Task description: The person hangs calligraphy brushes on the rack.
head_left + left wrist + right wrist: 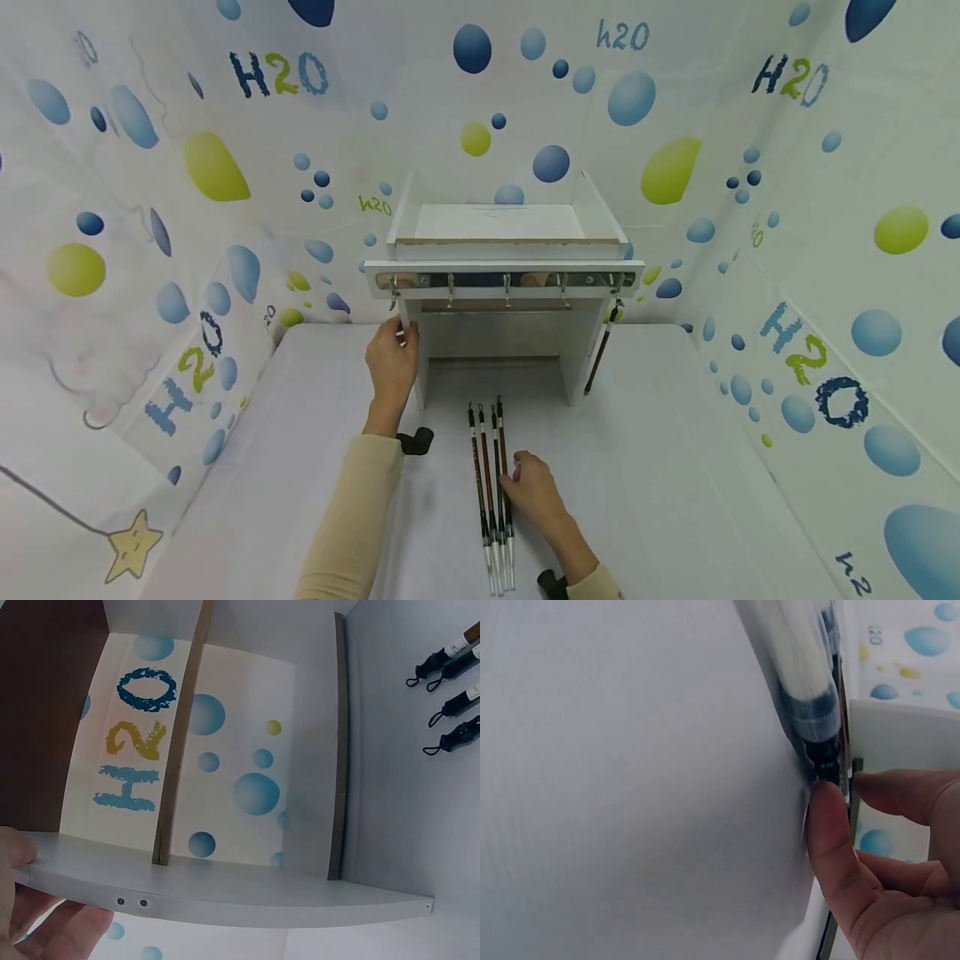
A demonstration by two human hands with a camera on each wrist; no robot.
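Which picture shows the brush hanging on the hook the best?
The head view: the hanging brush dangles from the rightmost hook of the white rack, seen whole. The left wrist view shows only the rack's underside and four brush ends lying on the table. The right wrist view doesn't show it.

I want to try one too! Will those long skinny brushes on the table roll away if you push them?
Probably: the brushes have thin round handles lying flat on a smooth tabletop. They look stiff and light. The right hand pinches one, likely steadying it.
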